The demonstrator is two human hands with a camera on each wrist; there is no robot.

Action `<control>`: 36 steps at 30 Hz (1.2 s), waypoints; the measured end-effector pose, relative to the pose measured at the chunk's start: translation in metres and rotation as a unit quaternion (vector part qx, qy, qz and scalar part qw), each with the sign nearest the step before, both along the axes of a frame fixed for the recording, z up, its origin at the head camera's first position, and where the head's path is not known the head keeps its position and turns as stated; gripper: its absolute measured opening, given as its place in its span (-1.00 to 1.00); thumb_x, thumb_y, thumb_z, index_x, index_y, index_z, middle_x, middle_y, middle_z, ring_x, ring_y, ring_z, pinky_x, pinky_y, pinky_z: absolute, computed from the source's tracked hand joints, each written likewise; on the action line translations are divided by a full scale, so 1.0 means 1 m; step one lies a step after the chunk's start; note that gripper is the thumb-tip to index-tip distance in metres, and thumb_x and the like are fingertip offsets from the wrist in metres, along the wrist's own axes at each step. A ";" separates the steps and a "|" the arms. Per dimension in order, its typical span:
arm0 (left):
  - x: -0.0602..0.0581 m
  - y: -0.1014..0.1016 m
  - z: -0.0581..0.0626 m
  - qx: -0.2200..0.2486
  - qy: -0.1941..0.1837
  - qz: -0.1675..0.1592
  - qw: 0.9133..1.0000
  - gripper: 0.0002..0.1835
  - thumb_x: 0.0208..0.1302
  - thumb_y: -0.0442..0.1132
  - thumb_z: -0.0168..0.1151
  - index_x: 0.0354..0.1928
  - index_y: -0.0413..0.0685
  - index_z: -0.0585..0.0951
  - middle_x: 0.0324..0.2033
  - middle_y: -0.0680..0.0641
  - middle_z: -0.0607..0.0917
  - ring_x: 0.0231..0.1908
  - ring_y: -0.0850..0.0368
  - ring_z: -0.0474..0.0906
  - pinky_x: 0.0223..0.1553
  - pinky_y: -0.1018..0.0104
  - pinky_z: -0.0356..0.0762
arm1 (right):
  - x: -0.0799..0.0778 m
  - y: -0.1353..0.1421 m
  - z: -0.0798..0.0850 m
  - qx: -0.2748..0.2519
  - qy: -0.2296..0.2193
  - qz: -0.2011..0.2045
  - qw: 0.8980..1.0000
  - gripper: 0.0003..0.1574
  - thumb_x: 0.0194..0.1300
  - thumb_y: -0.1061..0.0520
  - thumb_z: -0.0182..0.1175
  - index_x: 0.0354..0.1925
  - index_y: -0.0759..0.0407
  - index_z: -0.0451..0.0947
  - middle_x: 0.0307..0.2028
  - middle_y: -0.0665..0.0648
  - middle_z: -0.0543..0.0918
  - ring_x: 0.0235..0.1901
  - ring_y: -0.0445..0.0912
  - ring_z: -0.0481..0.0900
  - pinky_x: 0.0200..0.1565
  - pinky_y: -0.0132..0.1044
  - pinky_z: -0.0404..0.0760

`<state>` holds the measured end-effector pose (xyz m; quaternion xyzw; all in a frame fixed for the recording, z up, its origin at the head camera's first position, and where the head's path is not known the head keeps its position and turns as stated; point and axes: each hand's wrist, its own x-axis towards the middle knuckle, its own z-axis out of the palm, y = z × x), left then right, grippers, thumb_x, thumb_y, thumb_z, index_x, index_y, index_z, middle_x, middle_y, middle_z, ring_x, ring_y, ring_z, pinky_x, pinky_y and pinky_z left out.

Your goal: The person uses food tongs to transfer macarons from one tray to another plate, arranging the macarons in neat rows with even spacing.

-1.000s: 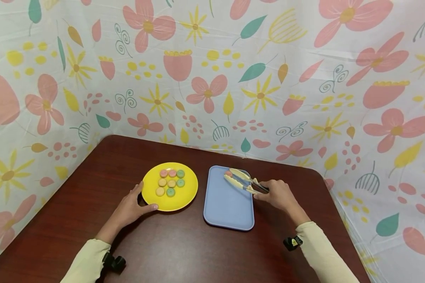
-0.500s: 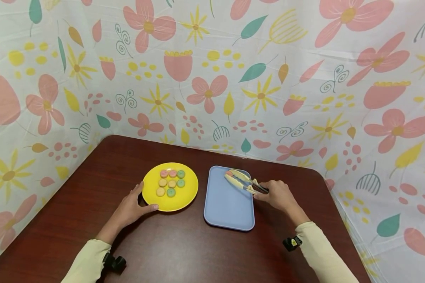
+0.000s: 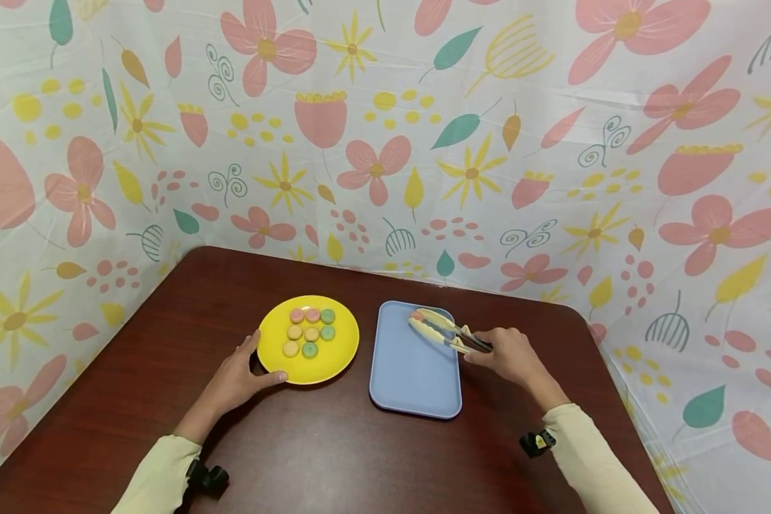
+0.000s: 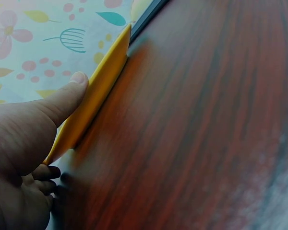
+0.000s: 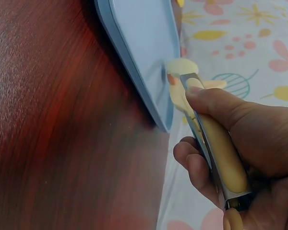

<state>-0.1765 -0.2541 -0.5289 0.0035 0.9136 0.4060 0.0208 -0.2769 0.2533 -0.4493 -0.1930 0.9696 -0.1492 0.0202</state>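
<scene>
My left hand (image 3: 238,375) holds the rim of the round yellow plate (image 3: 340,357), thumb along the near edge and fingers at its left side. Several small pink, cream and green macaron-like pieces (image 3: 311,333) lie on the plate. In the right wrist view, my right hand (image 5: 249,139) grips a pair of tongs (image 5: 221,148) with cream tips. Those tips are over the far right corner of the blue tray (image 3: 414,378). At the tips is one pinkish round piece (image 3: 416,315); whether they squeeze it I cannot tell.
Plate and tray stand side by side on a dark brown wooden table (image 3: 321,450). A white sheet with printed flowers (image 3: 373,93) hangs behind the table and along both sides. Each wrist carries a small black camera (image 3: 208,478).
The tongs and my right hand have shifted very slightly to the right, the pink piece still at the tips. My left hand and the plate have stayed in place.
</scene>
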 end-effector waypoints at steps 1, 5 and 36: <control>0.000 0.000 0.000 0.000 0.001 0.000 1.000 0.33 0.11 0.31 0.47 0.62 -0.27 -0.09 0.57 -0.40 -0.02 0.53 -0.47 -0.13 0.39 -0.42 0.11 | 0.000 0.001 0.001 0.000 0.001 0.000 1.000 -0.26 0.19 -0.11 0.51 0.17 0.36 0.65 -0.10 0.30 0.77 -0.47 -0.10 0.48 -0.43 -0.25 0.42; 0.000 0.000 0.001 -0.001 0.003 -0.001 1.000 0.33 0.11 0.30 0.48 0.62 -0.27 -0.08 0.57 -0.41 -0.01 0.53 -0.47 -0.12 0.39 -0.42 0.12 | 0.002 0.002 0.004 -0.001 0.008 0.005 1.000 -0.27 0.17 -0.10 0.52 0.16 0.33 0.67 -0.16 0.27 0.78 -0.50 -0.12 0.46 -0.46 -0.26 0.39; 0.000 0.000 0.000 0.000 0.003 0.001 1.000 0.32 0.11 0.31 0.47 0.63 -0.23 -0.08 0.57 -0.40 0.00 0.53 -0.48 -0.13 0.38 -0.43 0.11 | 0.032 -0.052 0.049 -0.040 0.045 0.090 0.994 -0.30 0.13 -0.08 0.56 0.17 0.22 0.69 -0.69 -0.10 0.40 -0.66 -0.24 0.24 -0.58 -0.39 0.24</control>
